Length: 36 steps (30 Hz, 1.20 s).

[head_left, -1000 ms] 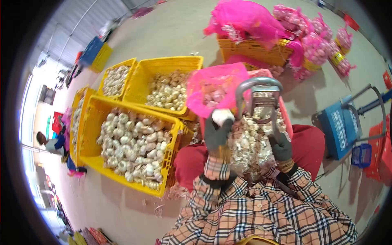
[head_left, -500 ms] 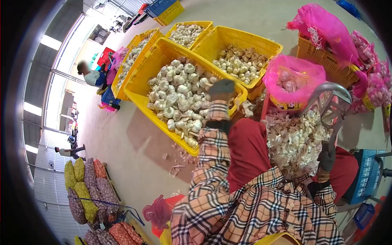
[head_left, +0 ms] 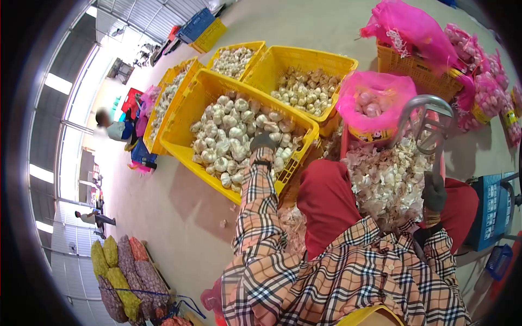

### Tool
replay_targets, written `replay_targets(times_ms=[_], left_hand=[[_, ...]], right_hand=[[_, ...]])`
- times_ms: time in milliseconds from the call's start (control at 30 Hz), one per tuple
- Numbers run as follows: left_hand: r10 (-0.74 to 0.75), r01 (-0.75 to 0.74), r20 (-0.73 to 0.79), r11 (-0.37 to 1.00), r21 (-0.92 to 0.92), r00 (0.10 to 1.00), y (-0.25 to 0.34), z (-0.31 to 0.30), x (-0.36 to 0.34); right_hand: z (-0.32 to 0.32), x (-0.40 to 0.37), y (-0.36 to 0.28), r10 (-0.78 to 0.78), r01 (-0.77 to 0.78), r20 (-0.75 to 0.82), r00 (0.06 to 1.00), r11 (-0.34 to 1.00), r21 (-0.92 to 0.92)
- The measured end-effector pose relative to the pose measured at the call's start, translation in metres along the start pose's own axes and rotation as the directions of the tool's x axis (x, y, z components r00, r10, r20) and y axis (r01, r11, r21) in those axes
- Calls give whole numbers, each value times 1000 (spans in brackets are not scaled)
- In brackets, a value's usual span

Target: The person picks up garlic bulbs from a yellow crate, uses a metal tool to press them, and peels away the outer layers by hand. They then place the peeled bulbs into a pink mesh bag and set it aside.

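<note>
My left hand point(head_left: 263, 142), in a dark grey glove, reaches into the large yellow crate point(head_left: 190, 162) and touches the garlic bulbs point(head_left: 231, 132). Its fingertips point down among the bulbs, so whether they close on one cannot be seen. My right hand point(head_left: 434, 196), gloved as well, is closed around the lower end of a grey metal looped frame point(head_left: 427, 103). That frame stands over a reddish bin heaped with papery garlic skins point(head_left: 389, 182), between my knees. Just behind the skins, a pink mesh bag point(head_left: 399, 87) holds more garlic bulbs.
Another yellow crate point(head_left: 348, 64) with garlic adjoins the large one; smaller crates stand behind. Pink net sacks point(head_left: 416, 30) rest on an orange crate at right. A blue box point(head_left: 483, 214) is beside my right knee. Stacked sacks point(head_left: 122, 271) and two people appear at left.
My left hand has moved left and down, from the crate's right side into the garlic bulbs. The right hand keeps its hold on the metal frame. The view has shifted slightly.
</note>
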<state>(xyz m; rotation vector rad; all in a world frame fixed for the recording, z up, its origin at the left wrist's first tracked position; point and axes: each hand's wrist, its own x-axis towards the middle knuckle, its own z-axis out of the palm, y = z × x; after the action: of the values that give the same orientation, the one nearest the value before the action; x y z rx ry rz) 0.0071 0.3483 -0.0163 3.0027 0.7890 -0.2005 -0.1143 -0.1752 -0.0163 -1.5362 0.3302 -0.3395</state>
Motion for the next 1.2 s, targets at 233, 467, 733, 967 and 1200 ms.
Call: replay_targets(times_ms=[233, 467, 733, 967, 1200], left_hand=[[-114, 150, 105, 532, -833, 988, -1, -17, -45], [332, 5, -97, -291, -957, 938, 89, -50, -152], [728, 56, 54, 22, -998, 684, 193, -63, -231], [752, 204, 208, 100, -974, 625, 254, -11, -220], [709, 191, 273, 195, -962, 650, 272, -9, -217]], right_hand=[[6, -1, -7, 60, -62, -31, 998, 994, -86], [-2, 6, 22, -63, 48, -39, 997, 949, -313], [-8, -22, -95, 447, -416, 271, 852, 894, -167], [-14, -26, -125, 517, -537, 385, 765, 841, -62], [-13, -31, -134, 560, -573, 377, 738, 815, -89]])
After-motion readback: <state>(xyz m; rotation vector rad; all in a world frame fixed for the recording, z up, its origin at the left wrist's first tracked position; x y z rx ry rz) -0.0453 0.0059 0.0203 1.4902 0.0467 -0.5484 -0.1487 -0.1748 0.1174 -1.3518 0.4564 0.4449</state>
